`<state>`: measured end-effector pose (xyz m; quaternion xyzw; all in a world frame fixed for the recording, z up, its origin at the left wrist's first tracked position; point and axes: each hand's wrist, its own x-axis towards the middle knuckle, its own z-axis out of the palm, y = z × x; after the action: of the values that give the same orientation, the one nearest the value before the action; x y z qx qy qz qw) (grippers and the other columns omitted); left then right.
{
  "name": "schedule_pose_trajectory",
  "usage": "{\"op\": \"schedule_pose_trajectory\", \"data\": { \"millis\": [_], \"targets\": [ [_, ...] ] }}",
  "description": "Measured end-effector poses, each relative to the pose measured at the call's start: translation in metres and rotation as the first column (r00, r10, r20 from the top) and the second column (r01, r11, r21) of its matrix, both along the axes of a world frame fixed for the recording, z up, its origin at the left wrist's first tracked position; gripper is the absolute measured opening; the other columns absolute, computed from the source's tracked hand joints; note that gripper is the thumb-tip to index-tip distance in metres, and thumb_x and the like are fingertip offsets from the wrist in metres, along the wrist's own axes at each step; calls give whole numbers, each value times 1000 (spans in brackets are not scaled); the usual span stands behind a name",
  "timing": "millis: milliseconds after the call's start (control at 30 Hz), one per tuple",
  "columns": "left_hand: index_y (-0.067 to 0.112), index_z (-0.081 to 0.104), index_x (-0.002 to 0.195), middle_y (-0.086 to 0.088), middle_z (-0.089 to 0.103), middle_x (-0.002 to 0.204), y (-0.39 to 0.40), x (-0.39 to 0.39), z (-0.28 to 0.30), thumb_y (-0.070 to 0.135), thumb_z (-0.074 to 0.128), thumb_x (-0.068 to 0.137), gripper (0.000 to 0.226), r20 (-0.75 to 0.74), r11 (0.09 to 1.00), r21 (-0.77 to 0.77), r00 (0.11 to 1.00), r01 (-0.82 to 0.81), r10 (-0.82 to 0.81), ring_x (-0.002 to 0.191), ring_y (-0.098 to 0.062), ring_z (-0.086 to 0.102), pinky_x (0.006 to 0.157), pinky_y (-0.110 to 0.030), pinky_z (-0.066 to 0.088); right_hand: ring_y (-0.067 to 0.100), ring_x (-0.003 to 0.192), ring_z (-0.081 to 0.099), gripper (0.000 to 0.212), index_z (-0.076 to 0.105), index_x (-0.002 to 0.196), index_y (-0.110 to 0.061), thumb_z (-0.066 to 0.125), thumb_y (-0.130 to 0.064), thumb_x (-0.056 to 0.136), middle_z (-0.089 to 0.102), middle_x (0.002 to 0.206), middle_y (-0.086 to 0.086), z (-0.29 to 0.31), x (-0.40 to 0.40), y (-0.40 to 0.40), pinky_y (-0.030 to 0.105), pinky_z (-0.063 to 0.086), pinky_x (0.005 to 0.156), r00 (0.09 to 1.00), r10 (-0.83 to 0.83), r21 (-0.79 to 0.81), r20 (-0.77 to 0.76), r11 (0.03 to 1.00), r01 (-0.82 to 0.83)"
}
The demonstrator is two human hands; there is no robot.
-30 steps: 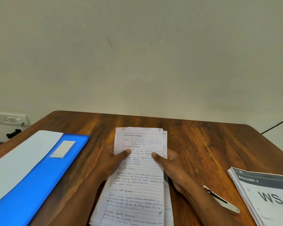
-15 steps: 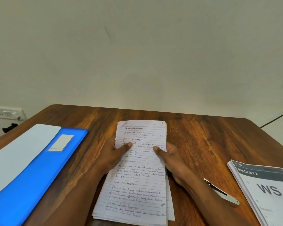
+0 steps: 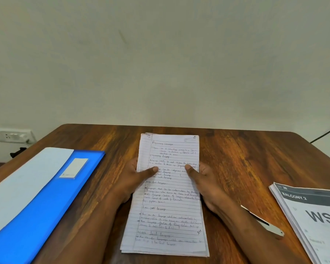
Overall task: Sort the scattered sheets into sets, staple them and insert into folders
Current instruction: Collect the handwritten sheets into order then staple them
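Nearest the person, at six o'clock, the sheets (image 3: 167,195) lay as one handwritten stack with the lower edge low on the surface (image 3: 236,155). A second ago a lower page jutted out along the right side; by this moment the right edge had drawn in nearly flush, with only slight steps left at the bottom corners, and the stack's top edge sat farther from the far rim. The squaring-up looked close to done, so this set was probably about ready for stapling.

Both hands held the stack at mid-height. The left hand (image 3: 131,180) gripped the left edge, thumb laid across the top page and fingers hidden beneath. The right hand (image 3: 202,181) did the same on the right edge, thumb on the writing. Each grip was closed on the paper, not spread.

At four o'clock, just past the right forearm, a stapler (image 3: 267,223) lay on the wood, partly hidden by the arm. That arm crossed over it, so the right hand would likely have to let go and draw back to reach it. Further out at three to four o'clock a printed stack (image 3: 312,216) ran off the picture's edge.

At nine o'clock a blue folder (image 3: 51,197) rested, well apart from the sheets, with a pale sheet (image 3: 21,185) lying over its left part. Beyond it, at ten o'clock, a wall socket (image 3: 10,135) showed.
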<state>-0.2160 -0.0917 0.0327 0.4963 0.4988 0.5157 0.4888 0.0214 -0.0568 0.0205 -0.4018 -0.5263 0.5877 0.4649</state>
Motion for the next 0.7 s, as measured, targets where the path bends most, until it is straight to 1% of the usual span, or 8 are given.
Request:
{"op": "schedule_pose_trajectory", "data": {
  "millis": [67,133,267,300,400,500,600,700],
  "targets": [
    [12,64,124,-4,79,115,-1,6,1,7,77,88,39,45,1000,-9,999,0,1,104,-23,77,78,-31,64,28,113,74,28,67,130,-7,58,-16,106,75,126,12,1,-2,-2,49,59,99,1000,5,8,1,1000,-5],
    [13,66,121,-5,79,113,-4,15,3,3,75,89,35,99,1000,-11,995,-14,16,101,-22,78,74,-28,63,31,116,72,31,66,133,-6,63,-15,103,74,127,12,3,0,-4,54,56,102,999,14,-1,-30,1000,-15],
    [15,69,118,-9,78,116,-9,30,10,0,74,89,33,163,999,34,986,-25,19,106,-27,76,83,-37,64,44,113,71,30,70,125,-3,72,-11,96,77,119,14,22,8,-13,69,53,98,999,-8,19,-32,1000,8],
    [15,70,117,-11,78,117,-11,32,15,0,73,90,31,174,998,57,984,-37,27,107,-29,76,85,-41,64,46,111,71,26,72,121,-4,72,-11,96,78,115,14,30,10,-16,67,55,93,1000,-26,55,-11,998,27],
    [8,69,118,-14,77,117,-17,42,36,1,72,90,29,221,987,150,975,-52,18,106,-30,76,83,-41,64,35,100,77,19,74,113,-3,73,-9,95,80,107,12,57,15,-22,45,65,82,995,-99,177,-15,979,100],
    [6,71,115,-10,79,112,-25,52,59,0,70,92,23,203,961,269,979,-73,17,104,-27,77,79,-34,63,27,92,79,16,75,108,-6,75,-12,94,81,101,7,77,17,-27,39,66,77,978,-203,257,-47,944,208],
    [9,73,112,-9,80,109,-33,60,78,2,70,95,18,145,931,355,989,-79,29,102,-27,77,80,-34,64,22,92,79,9,76,104,-13,74,-12,95,82,100,3,89,18,-38,36,65,77,964,-255,332,-71,906,264],
    [14,75,107,-6,81,105,-45,63,89,6,70,96,14,106,905,414,993,-95,56,99,-25,78,78,-34,64,21,88,79,8,75,103,-12,72,-10,96,82,97,1,98,17,-53,29,64,68,959,-255,369,-122,886,282]
  ]
}}
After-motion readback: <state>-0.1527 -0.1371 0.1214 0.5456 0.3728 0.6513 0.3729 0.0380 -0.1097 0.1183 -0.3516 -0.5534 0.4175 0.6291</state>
